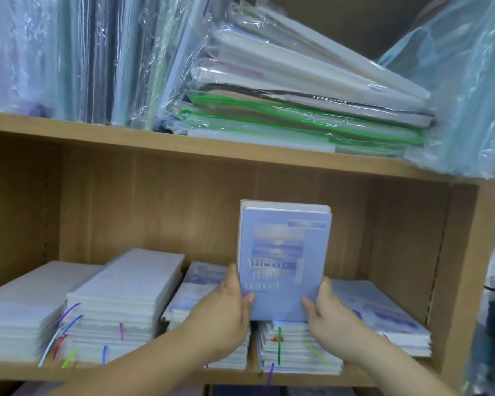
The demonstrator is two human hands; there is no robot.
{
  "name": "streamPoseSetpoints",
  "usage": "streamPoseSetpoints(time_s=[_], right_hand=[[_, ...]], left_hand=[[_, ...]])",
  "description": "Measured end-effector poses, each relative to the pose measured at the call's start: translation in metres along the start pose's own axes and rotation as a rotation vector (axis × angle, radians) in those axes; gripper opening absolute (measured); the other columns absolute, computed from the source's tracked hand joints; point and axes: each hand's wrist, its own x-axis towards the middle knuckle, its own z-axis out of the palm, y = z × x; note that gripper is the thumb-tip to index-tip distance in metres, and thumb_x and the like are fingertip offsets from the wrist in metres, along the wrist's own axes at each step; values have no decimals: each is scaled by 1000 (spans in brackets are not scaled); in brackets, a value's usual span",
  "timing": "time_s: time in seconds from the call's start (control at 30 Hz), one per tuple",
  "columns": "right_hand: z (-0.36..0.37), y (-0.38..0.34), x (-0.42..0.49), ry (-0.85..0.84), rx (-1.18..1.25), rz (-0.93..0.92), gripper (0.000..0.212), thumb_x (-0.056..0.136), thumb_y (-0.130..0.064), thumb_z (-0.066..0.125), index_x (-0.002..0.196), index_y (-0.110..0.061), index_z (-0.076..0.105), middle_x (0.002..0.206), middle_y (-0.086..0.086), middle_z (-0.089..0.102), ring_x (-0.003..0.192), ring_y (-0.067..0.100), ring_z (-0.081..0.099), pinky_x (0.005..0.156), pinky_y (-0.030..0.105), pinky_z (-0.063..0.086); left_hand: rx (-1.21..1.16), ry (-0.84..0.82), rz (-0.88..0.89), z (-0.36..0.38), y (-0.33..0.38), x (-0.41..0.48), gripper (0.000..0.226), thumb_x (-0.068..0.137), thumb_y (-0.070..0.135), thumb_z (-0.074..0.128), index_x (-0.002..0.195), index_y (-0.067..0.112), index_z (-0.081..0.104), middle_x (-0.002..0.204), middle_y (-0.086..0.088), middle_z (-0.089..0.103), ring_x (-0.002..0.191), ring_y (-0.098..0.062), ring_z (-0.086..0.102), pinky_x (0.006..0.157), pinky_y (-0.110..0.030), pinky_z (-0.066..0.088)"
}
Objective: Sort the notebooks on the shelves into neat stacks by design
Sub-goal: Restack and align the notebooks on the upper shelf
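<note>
Wood-grain laminate bookcase (155, 207) fills the view, its upper board loaded with a slumped pile of plastic-wrapped white and green-edged notebooks (297, 90) that leans to the left.

On the lower board, flat piles stand side by side with their page edges facing out. These are a low white stack at the far left (20, 310), a taller white stack beside it (120, 295), a pale blue-covered stack (200, 281) partly behind the left wrist, a short stack with coloured ribbon markers (295, 350) in the middle, and a blue-printed stack at the right (383, 315).

The lavender-blue hardcover notebook with a cloudy sea picture (283, 258) is held upright, cover toward the camera, just above the ribbon-marked stack. It is probably turned this way so its design can be read and matched before it is laid down.

The left hand (223, 315) grips the notebook's lower left edge, thumb across the cover. The right hand (329, 312) clasps the lower right corner the same way, so the book sits between the two hands and rises well above them.

The thin ribbons are green, purple and red, and they dangle from the page edges below.
</note>
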Motion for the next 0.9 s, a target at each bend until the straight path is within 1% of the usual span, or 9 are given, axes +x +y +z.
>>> streamPoseSetpoints(time_s=[0.13, 0.3, 0.47, 0.57, 0.67, 0.7, 0.77, 0.83, 0.9], right_hand=[[-1, -3, -6, -48, -41, 38, 15, 107, -28, 42, 115, -27, 29, 118, -4, 45, 111, 19, 49, 91, 33, 40], [-3, -8, -11, -56, -113, 68, 14, 107, -31, 41, 113, -24, 30, 114, 2, 53, 106, 24, 56, 95, 41, 48], [-2, -9, -18, -21, -45, 102, 11, 106, -32, 43, 109, -28, 33, 117, 1, 54, 109, 23, 54, 96, 42, 48], [-1, -13, -26, 33, -75, 64, 13, 105, -31, 43, 116, -27, 35, 117, 1, 46, 116, 21, 46, 100, 41, 43], [0, -24, -35, 64, -79, -40, 29, 102, -33, 49, 130, -27, 43, 128, -5, 52, 126, 14, 46, 102, 34, 40], [1, -30, -37, 61, -43, -48, 28, 101, -36, 50, 128, -28, 48, 126, -5, 57, 123, 13, 51, 100, 31, 42], [3, -49, -37, 34, 50, -29, 16, 103, -38, 48, 109, -26, 57, 101, 0, 66, 96, 12, 63, 78, 20, 46], [5, -68, -32, -13, 141, 25, 21, 106, -35, 44, 99, -22, 59, 77, 0, 60, 66, 10, 57, 54, 17, 39], [10, -84, -23, -48, 174, 64, 33, 108, -35, 40, 98, -13, 62, 69, -1, 60, 49, 7, 52, 47, 19, 38]], left_hand=[[17, -35, -40, 7, -2, -2, 57, 102, 39, 46, 149, 29, 14, 127, -3, 61, 104, -24, 61, 84, -40, 52], [42, -141, -86, 3, -2, -1, 58, 104, 39, 43, 152, 27, 13, 136, -3, 57, 107, -25, 60, 88, -42, 53], [-10, -75, -81, 0, 3, -6, 50, 104, 36, 45, 149, 27, 25, 139, 0, 51, 121, -22, 48, 101, -43, 46], [-10, -34, -50, -10, 5, -15, 44, 102, 41, 44, 143, 32, 31, 134, 3, 53, 119, -20, 47, 100, -43, 46], [-2, -25, -40, -31, -1, -30, 47, 94, 54, 40, 137, 35, 39, 131, 6, 61, 118, -21, 56, 97, -43, 49], [-13, -27, -49, -40, -3, -36, 46, 93, 57, 40, 133, 34, 44, 127, 7, 64, 116, -20, 60, 95, -40, 51], [-109, -6, -108, -57, -5, -43, 39, 97, 57, 43, 120, 29, 54, 112, 10, 68, 101, -13, 64, 86, -33, 52], [-224, 31, -184, -72, -6, -42, 29, 101, 51, 47, 100, 23, 58, 87, 10, 65, 78, -8, 61, 69, -28, 47], [-243, 49, -285, -87, -11, -36, 35, 101, 51, 50, 89, 18, 57, 75, 6, 58, 65, -13, 54, 58, -28, 39]])
